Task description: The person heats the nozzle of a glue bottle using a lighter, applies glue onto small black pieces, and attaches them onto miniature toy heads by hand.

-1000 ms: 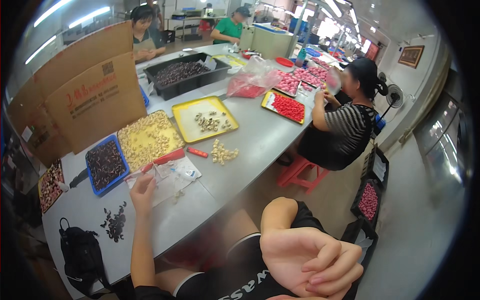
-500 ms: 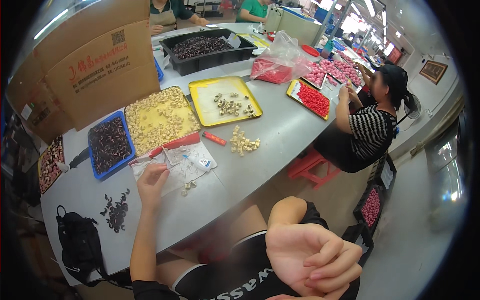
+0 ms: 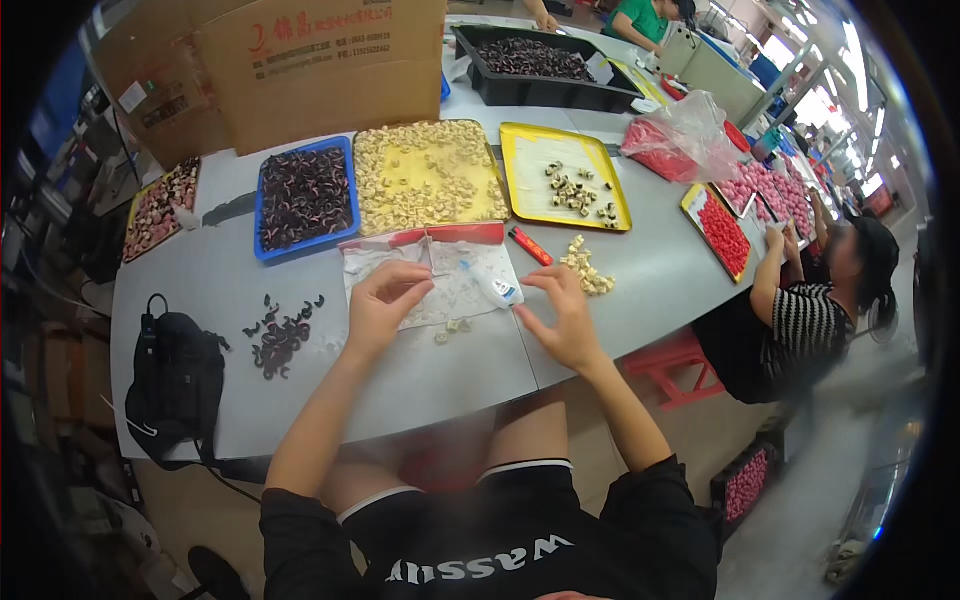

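Note:
My left hand [image 3: 382,305] is over the white paper sheet [image 3: 400,262], thumb and fingertips pinched together. Whatever they hold, if anything, is too small to make out. My right hand [image 3: 562,318] has its thumb and forefinger apart, close to one end of a small white squeeze bottle [image 3: 490,287] with a blue tip. That bottle lies on the paper's right side. A few pale small pieces [image 3: 455,327] sit at the paper's near edge. To the right of the paper are a red stick-like tube [image 3: 530,246] and a pile of cream-coloured pieces [image 3: 587,268].
Beyond the paper stand a blue tray [image 3: 258,225] of dark curved pieces, a tray of cream pieces [image 3: 430,180] and a yellow tray [image 3: 613,218]. Dark loose pieces [image 3: 283,340] and a black bag [image 3: 180,380] lie left. A cardboard box [image 3: 320,80] rises behind; a co-worker [image 3: 800,310] sits right.
My right hand has come from near my body at the lower right to the table, beside the bottle. My left hand stays pinched over the paper. The view has turned to the right.

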Demonstrator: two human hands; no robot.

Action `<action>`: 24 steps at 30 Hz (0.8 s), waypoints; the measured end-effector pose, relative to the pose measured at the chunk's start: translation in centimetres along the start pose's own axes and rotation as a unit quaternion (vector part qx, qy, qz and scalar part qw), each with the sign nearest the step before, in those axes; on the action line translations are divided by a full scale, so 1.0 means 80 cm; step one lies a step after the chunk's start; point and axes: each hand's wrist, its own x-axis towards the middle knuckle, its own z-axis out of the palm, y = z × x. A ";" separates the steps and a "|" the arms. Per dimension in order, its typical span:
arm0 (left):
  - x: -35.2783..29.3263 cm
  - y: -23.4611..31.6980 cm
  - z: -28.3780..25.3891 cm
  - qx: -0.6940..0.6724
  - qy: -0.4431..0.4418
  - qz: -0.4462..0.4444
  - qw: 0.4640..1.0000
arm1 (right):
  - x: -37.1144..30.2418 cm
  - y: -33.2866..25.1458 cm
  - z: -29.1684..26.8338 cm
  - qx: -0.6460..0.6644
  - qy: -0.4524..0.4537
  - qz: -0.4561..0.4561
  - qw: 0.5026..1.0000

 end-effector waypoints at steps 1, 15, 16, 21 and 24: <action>0.000 0.000 0.001 0.001 -0.008 0.000 1.000 | 0.000 -0.002 0.009 -0.008 -0.007 -0.008 1.000; -0.001 -0.008 -0.008 0.111 0.039 0.040 0.992 | 0.002 0.017 0.022 0.093 0.014 0.053 0.994; -0.002 -0.008 -0.012 0.135 0.047 0.052 0.988 | 0.012 0.011 0.016 0.142 0.019 0.070 0.987; 0.000 0.003 0.004 0.136 0.043 0.042 0.989 | 0.068 0.019 0.009 0.444 0.047 0.131 0.885; -0.007 0.007 0.006 0.210 0.007 0.089 0.974 | 0.110 0.004 0.015 0.515 0.019 0.155 0.843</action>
